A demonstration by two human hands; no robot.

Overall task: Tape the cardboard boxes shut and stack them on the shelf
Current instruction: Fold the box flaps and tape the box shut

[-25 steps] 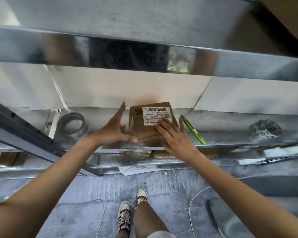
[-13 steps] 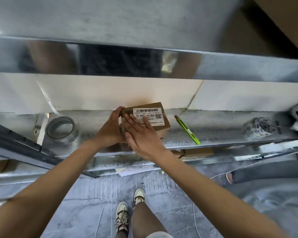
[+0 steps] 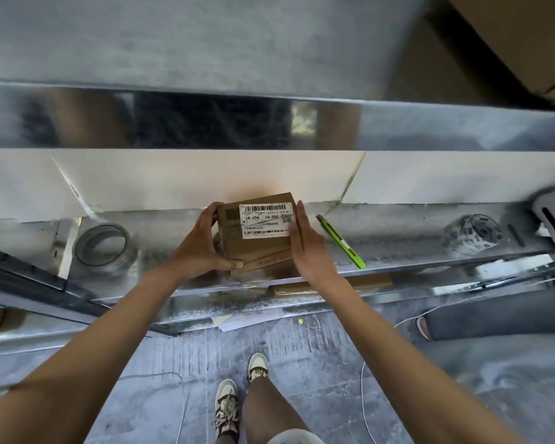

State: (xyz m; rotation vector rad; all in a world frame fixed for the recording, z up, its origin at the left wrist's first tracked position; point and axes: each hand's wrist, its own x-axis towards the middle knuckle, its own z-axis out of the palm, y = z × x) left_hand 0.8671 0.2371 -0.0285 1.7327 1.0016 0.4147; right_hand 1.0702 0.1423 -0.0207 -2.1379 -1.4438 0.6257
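Left hand (image 3: 202, 241) grips the box (image 3: 257, 235) on the shelf (image 3: 398, 248); right hand (image 3: 305, 241) presses it flat-fingered. Probably positioning; taping needs the tape (image 3: 104, 248) at left.

Metal shelving unit (image 3: 398, 238) of dull galvanised sheet, with an upper shelf (image 3: 205, 43) whose front lip (image 3: 430, 129) reflects dark and bright patches. A white back wall (image 3: 173, 177) runs behind the shelf. Below lies a grey, scuffed floor (image 3: 334, 363), crossed by a thin white cord (image 3: 364, 395). Lighting is soft and even.
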